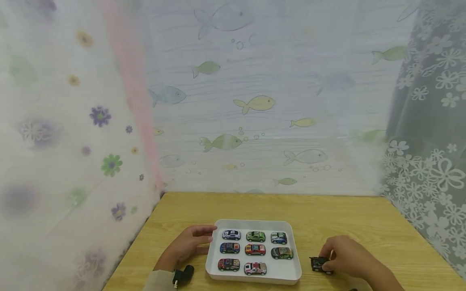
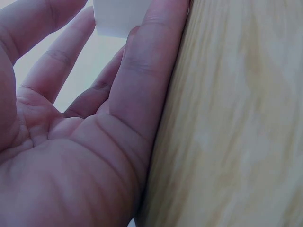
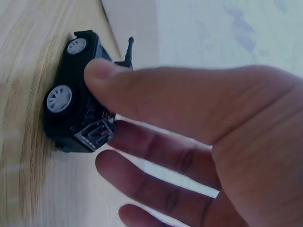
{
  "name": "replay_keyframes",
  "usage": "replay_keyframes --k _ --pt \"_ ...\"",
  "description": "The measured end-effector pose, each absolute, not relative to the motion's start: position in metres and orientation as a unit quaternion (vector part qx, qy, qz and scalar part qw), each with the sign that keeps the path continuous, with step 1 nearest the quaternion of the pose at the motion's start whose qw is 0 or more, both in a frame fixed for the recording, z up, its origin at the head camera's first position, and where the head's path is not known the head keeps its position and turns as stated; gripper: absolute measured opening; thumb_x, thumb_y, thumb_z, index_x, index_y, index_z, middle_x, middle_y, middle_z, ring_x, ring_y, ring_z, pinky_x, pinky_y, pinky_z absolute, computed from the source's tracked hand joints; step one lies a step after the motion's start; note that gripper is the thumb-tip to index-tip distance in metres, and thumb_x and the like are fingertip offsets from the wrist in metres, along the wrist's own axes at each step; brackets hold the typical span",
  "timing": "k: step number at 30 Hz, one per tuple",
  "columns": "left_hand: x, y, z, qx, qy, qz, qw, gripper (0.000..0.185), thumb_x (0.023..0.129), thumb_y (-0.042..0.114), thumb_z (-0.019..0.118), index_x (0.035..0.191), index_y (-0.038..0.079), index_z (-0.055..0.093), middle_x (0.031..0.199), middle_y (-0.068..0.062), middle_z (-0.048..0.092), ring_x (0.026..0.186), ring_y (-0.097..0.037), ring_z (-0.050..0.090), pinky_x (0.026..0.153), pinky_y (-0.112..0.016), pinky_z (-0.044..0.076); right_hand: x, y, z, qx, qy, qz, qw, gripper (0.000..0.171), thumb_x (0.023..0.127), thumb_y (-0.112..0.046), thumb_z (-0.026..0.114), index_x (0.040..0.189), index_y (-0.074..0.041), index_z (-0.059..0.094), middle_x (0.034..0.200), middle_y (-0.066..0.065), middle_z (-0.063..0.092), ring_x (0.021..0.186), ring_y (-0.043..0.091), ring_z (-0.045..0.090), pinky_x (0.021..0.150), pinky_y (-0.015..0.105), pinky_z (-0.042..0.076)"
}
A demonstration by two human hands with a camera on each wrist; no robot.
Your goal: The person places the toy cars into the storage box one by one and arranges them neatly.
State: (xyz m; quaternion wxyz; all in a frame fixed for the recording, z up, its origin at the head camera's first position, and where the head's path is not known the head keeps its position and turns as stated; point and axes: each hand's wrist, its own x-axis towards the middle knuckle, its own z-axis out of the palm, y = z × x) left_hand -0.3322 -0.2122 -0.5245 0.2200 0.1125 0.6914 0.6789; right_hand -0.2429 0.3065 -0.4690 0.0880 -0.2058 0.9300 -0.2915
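- My right hand [image 1: 346,254] pinches a black toy car [image 1: 320,264] on the bench [image 1: 346,222], just right of the white tray [image 1: 291,279].
- My left hand [image 1: 189,244] lies relaxed, straight fingers against the tray's left wall, gripping nothing.
- Eight toy cars sit inside.

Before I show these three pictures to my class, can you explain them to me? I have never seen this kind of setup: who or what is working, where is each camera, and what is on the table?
No machine here: a person works with two bare hands. The wide picture comes from a camera on their head, looking down at a wooden table. The two close-ups come from cameras worn on each wrist.

On the table sits a white tray holding eight small toy cars in rows. The left hand rests against the tray's left edge, fingers straight. The right hand pinches a black toy car on the table, right of the tray; the right wrist view shows thumb and fingers round it. A small dark object lies near the left wrist; I cannot tell what it is.
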Motion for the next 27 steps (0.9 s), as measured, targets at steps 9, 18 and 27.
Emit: replay_keyframes --k 9,18,27 --pt "-0.331 -0.211 -0.525 0.112 0.691 0.679 0.221 0.049 0.100 0.016 0.069 0.147 0.005 0.057 0.150 -0.018 0.055 0.125 -0.027 0.064 0.096 -0.048 0.060 -0.252 0.291 -0.467 -0.252 0.917 -0.302 0.064 0.017 0.082 -0.032 0.088 0.095 -0.025 0.080 0.094 -0.013 0.073 0.075 0.001 0.065 0.062 0.023 0.055" --pt "-0.332 -0.211 -0.524 0.111 0.693 0.679 0.217 0.048 0.101 0.015 0.068 0.146 0.004 0.057 0.151 -0.019 0.054 0.124 -0.028 0.065 0.095 -0.048 0.061 -0.258 0.276 -0.448 -0.280 0.914 -0.292 0.022 0.017 0.085 -0.034 0.085 0.099 -0.026 0.080 0.096 -0.014 0.073 0.077 -0.001 0.065 0.065 0.022 0.058" --pt "-0.330 -0.211 -0.524 0.114 0.692 0.679 0.217 0.048 0.100 0.015 0.069 0.146 0.004 0.058 0.151 -0.019 0.054 0.125 -0.029 0.064 0.096 -0.048 0.060 -0.253 0.264 -0.442 -0.274 0.904 -0.329 0.015 0.018 0.087 -0.035 0.083 0.101 -0.025 0.079 0.096 -0.012 0.073 0.078 0.002 0.067 0.065 0.024 0.058"
